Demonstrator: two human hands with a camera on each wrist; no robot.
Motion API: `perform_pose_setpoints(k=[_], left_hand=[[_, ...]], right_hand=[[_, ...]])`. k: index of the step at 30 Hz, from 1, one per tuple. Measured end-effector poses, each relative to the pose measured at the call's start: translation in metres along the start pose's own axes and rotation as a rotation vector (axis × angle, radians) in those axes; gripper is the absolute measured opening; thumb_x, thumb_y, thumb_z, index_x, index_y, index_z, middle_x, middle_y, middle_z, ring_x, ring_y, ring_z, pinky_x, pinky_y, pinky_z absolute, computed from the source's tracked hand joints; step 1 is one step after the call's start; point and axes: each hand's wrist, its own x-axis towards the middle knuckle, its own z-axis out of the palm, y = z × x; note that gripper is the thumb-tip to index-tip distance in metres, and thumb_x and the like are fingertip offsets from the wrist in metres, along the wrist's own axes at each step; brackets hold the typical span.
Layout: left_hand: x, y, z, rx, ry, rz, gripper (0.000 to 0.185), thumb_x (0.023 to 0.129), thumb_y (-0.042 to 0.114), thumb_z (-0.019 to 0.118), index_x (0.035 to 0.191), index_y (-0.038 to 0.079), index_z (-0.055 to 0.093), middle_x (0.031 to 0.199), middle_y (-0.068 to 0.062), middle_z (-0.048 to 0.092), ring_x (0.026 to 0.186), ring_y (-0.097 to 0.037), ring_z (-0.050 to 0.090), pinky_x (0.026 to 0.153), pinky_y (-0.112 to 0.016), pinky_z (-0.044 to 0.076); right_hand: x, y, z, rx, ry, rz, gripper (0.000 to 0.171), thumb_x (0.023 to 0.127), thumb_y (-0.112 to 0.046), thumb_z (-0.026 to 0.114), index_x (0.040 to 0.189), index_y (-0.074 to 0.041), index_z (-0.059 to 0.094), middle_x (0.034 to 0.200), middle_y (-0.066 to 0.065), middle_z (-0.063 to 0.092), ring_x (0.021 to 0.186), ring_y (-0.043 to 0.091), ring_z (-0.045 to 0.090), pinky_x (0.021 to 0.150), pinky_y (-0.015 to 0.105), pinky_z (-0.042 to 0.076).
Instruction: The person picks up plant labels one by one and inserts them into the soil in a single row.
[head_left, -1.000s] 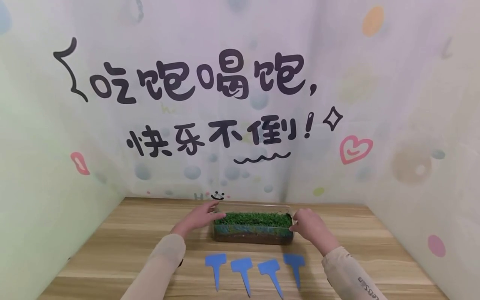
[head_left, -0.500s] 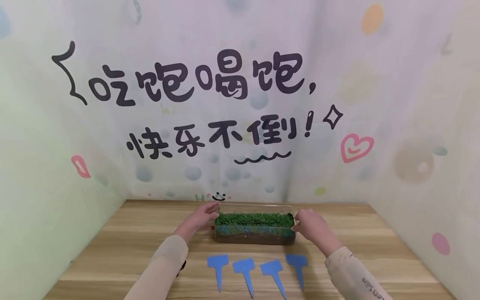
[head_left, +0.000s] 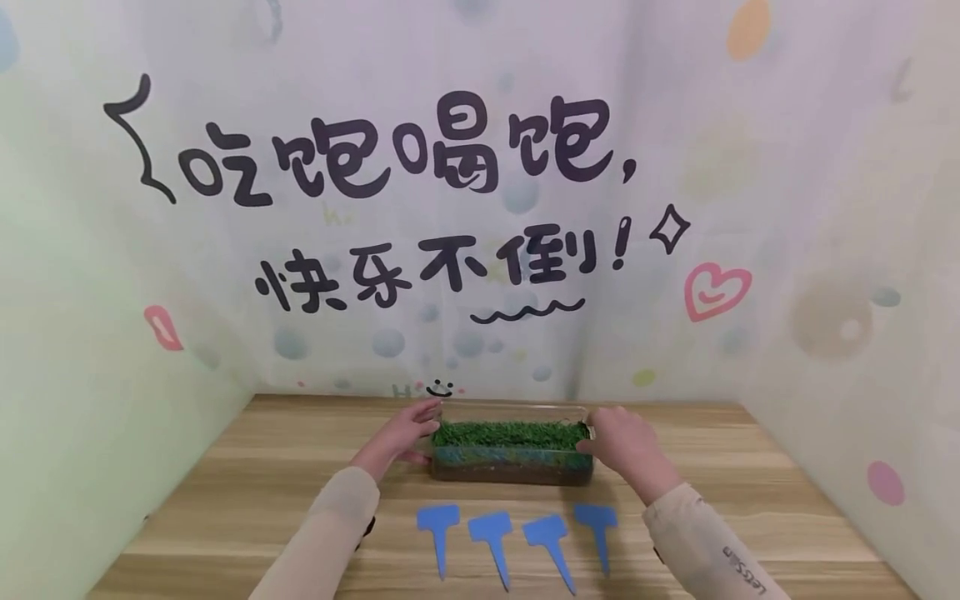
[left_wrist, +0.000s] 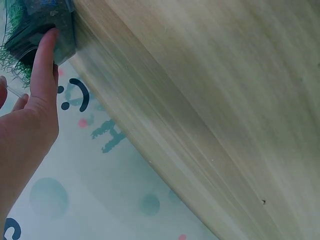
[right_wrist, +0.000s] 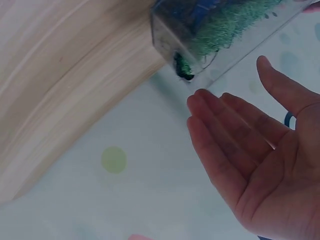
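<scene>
A clear rectangular box [head_left: 487,473] stands on the wooden table, with a strip of green artificial grass [head_left: 510,434] over a dark brown layer. At its left end is my left hand [head_left: 397,435]; in the left wrist view one straight finger [left_wrist: 44,65] lies against the end wall. My right hand [head_left: 628,442] is beside the right end. The right wrist view shows this hand with thumb spread and fingers loosely extended, fingertips [right_wrist: 204,95] close to the box corner; whether they touch is unclear. Several blue T-shaped plant labels [head_left: 490,527] lie in front of the box, points toward me.
Behind the table [head_left: 750,500] hangs a pale printed backdrop [head_left: 480,358] with large black characters. Pale walls [head_left: 847,400] close in both sides. The box stands near the table's back edge.
My left thumb has drawn back from over the box's left end to its outside. The right hand has shifted slightly up and back at the right end. The labels stay put.
</scene>
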Motion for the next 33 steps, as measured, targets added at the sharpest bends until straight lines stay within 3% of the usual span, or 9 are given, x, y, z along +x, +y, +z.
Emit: perform_pose_setpoints(k=[6, 23, 33], left_hand=[[0.0, 0.002, 0.0, 0.026, 0.033, -0.005, 0.054, 0.106, 0.009, 0.046, 0.158, 0.013, 0.031, 0.162, -0.019, 0.028, 0.144, -0.045, 0.035, 0.072, -0.044, 0.062], [-0.001, 0.003, 0.001, 0.029, 0.041, -0.008, 0.054, 0.106, 0.009, 0.046, 0.157, 0.011, 0.03, 0.162, -0.019, 0.028, 0.143, -0.046, 0.036, 0.074, -0.046, 0.061], [0.001, 0.002, 0.001, 0.021, 0.061, -0.013, 0.054, 0.105, 0.008, 0.046, 0.157, 0.012, 0.032, 0.162, -0.02, 0.029, 0.143, -0.046, 0.037, 0.068, -0.042, 0.061]], right_hand=[[-0.002, -0.011, -0.004, -0.03, 0.013, 0.002, 0.038, 0.081, -0.027, 0.083, 0.11, -0.004, 0.075, 0.101, 0.012, 0.076, 0.078, 0.029, 0.07, 0.066, 0.044, 0.058], [-0.003, -0.027, -0.006, -0.017, 0.03, -0.028, 0.039, 0.081, -0.028, 0.083, 0.112, -0.007, 0.075, 0.107, 0.012, 0.076, 0.08, 0.031, 0.071, 0.064, 0.042, 0.057], [-0.005, -0.037, -0.004, 0.001, 0.032, -0.051, 0.04, 0.081, -0.029, 0.083, 0.113, -0.007, 0.074, 0.108, 0.011, 0.076, 0.081, 0.028, 0.072, 0.067, 0.042, 0.059]])
